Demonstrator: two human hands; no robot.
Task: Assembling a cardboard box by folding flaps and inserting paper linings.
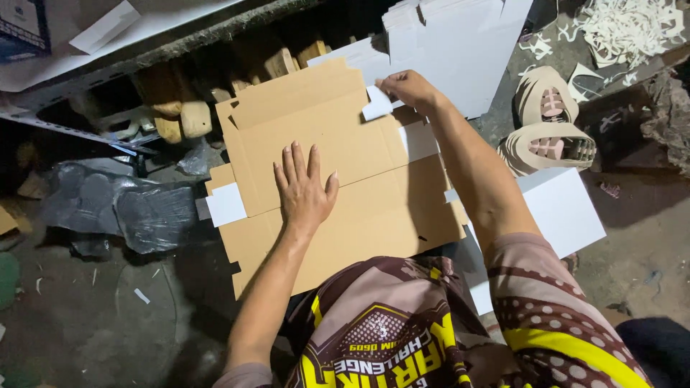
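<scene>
A flat die-cut cardboard box blank [359, 215], brown inside and white on its outer face, lies across my lap. My left hand [302, 188] rests flat on its middle with fingers spread, pressing it down. My right hand [410, 90] pinches a small white corner flap [376, 103] at the blank's far right corner. The blank's far panel [302, 100] is partly folded over towards me. Another white flap [227, 204] sticks out at the left edge.
A stack of white blanks [453, 43] stands behind the work. A white board [564, 208] lies at my right, beside two sandals [548, 126]. White paper offcuts [632, 25] sit far right. Wood blocks [180, 108] and dark plastic [136, 205] lie at left.
</scene>
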